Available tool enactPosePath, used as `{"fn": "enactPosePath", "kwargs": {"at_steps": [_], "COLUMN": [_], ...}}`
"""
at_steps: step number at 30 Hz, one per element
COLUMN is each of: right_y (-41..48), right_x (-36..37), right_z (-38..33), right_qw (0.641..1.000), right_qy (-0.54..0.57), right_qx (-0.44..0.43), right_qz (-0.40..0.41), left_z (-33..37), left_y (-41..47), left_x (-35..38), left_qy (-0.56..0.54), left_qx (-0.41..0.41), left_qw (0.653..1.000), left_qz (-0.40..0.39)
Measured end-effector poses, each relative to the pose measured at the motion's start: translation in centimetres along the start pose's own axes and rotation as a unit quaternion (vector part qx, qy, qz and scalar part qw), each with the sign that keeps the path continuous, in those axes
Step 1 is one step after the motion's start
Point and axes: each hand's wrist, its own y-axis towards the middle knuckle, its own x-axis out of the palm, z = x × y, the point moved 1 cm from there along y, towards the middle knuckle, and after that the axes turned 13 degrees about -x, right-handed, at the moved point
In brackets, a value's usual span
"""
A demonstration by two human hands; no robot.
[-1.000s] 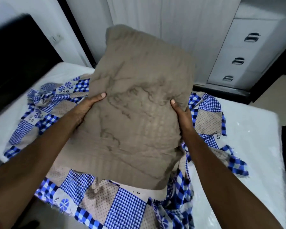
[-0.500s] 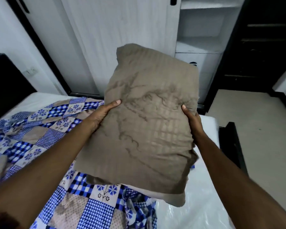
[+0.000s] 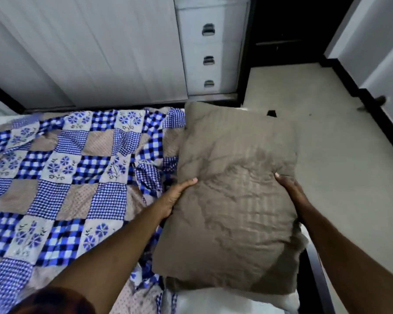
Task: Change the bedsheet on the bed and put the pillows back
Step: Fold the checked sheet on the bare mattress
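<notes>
Taupe pillow [image 3: 234,196], faint woven stripes and dark stain lines on the cover, held at the bed's end nearest the floor, beside the bedsheet; can't tell if its underside touches the bed. Left hand [image 3: 175,200] grips the pillow's left edge, thumb on top, fingers hidden under it. Right hand [image 3: 290,189] grips the right edge the same way.

Blue, white and tan patchwork bedsheet [image 3: 61,173], checks and flower squares, lies rumpled over most of the bed to the left. White mattress [image 3: 213,302] shows just under the pillow's near edge. Dark bed frame [image 3: 315,268] runs along the right side.

Pale tile floor [image 3: 338,155] right of the bed. White wardrobe [image 3: 89,48] behind, with three drawers [image 3: 210,53] with metal handles, dark trim at its base. White door [image 3: 386,64] far right.
</notes>
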Motion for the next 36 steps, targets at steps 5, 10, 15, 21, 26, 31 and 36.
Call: {"fn": "enactPosePath", "kwargs": {"at_steps": [5,10,15,21,26,31,36], "right_y": [-0.2,0.3,-0.4,-0.3,-5.7,-8.5,-8.0], "right_x": [0.5,2.4,4.5,7.6,21.3,29.4,29.4], "right_z": [4.4,2.1,2.9,0.3,-2.2,1.5,5.3], "right_qw": [0.999,0.999,0.997,0.873,0.799,0.729,0.681], "right_qy": [0.026,0.016,-0.041,-0.406,-0.473,-0.561,-0.623], "right_qx": [0.011,0.015,0.039,-0.244,-0.368,-0.353,-0.321], "right_qz": [-0.045,-0.039,-0.044,0.112,-0.052,-0.173,-0.214], "left_z": [-3.7,-1.5,-2.9,-1.8,-2.5,-6.1,-11.9], "left_y": [2.9,2.5,2.7,2.9,3.1,4.3,4.0], "left_x": [-2.8,-4.6,-7.3,-8.9,-12.1,-14.9,-15.2], "left_qy": [-0.033,-0.033,0.032,0.203,0.358,0.383,0.465], "left_qx": [-0.019,0.029,-0.015,0.134,0.162,-0.049,-0.038], "left_qw": [0.999,0.999,0.998,0.941,0.804,0.826,0.778], "left_qz": [-0.004,-0.008,0.054,0.233,0.447,0.411,0.42]}}
